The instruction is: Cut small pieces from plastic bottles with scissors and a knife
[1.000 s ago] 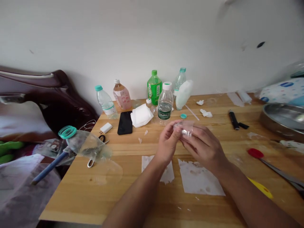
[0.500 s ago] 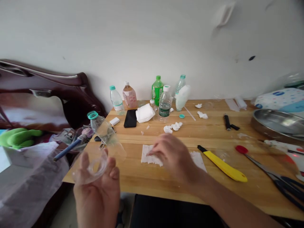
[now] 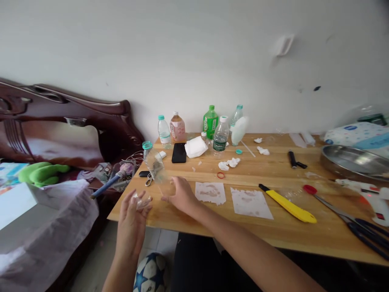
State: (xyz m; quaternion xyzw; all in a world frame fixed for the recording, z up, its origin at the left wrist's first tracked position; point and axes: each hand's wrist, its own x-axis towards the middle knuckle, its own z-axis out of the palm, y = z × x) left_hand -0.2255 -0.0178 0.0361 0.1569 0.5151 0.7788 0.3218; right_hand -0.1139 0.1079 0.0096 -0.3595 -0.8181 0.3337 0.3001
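Observation:
My left hand [image 3: 133, 215], at the table's front left edge, has its fingers curled round a small clear plastic piece [image 3: 141, 202]. To its right, my right hand [image 3: 179, 196] has thumb and fingers apart beside a cut clear bottle [image 3: 156, 164] with a teal neck; whether it grips the bottle's lower part is unclear. Two rough-edged white paper pieces [image 3: 210, 192] [image 3: 251, 202] lie flat to the right of my right hand. A red ring [image 3: 220, 175] rests behind them.
Bottles [image 3: 210, 122] line the back by the wall, near a black phone [image 3: 179, 153] and folded white tissue [image 3: 196, 147]. At the right are a yellow cutter [image 3: 288, 206], scissors [image 3: 340, 215], a glue gun [image 3: 372, 196] and a metal basin [image 3: 355, 162].
My right hand has moved left from the paper pieces to the cut bottle, uncovering the papers and red ring. My left hand has turned with the clear piece, and the view has shifted.

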